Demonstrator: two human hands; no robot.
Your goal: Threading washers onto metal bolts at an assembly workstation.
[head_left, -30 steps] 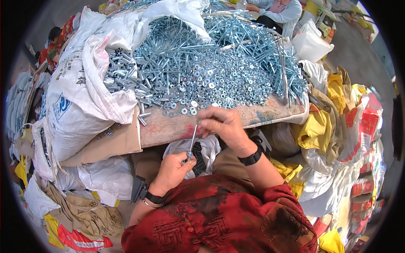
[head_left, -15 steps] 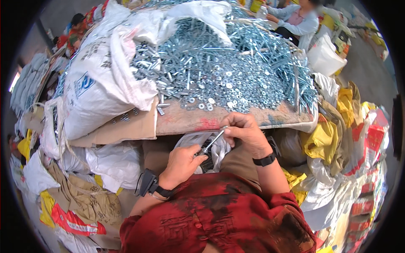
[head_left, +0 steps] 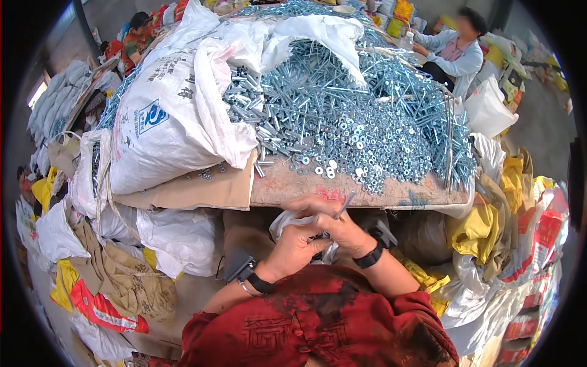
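My left hand [head_left: 293, 249] is closed, its thumb and fingertips at the lower end of a long silvery bolt [head_left: 345, 205]. The bolt tilts up to the right past my right hand [head_left: 336, 229], which crosses in front of my lap. Motion smears the right fingers, and they point left over the left fingertips. The two hands overlap, so the bolt's middle and lower end are mostly hidden. Beyond them, a heap of washers and nuts [head_left: 367, 147] lies on the worn board [head_left: 287, 183], with metal sleeves [head_left: 281, 131] to its left.
A big white woven sack [head_left: 165, 134] leans on cardboard [head_left: 189, 194] at the left of the board. Long bolts [head_left: 330, 79] pile up behind the washers. Yellow and white bags [head_left: 477, 229] crowd my right. Across the heap, a person in a pale jacket [head_left: 455, 58] holds a bottle.
My right hand has moved left and down, closing against my left hand and crossing over it. The left hand has shifted right, and the bolt now tilts beside the right hand.
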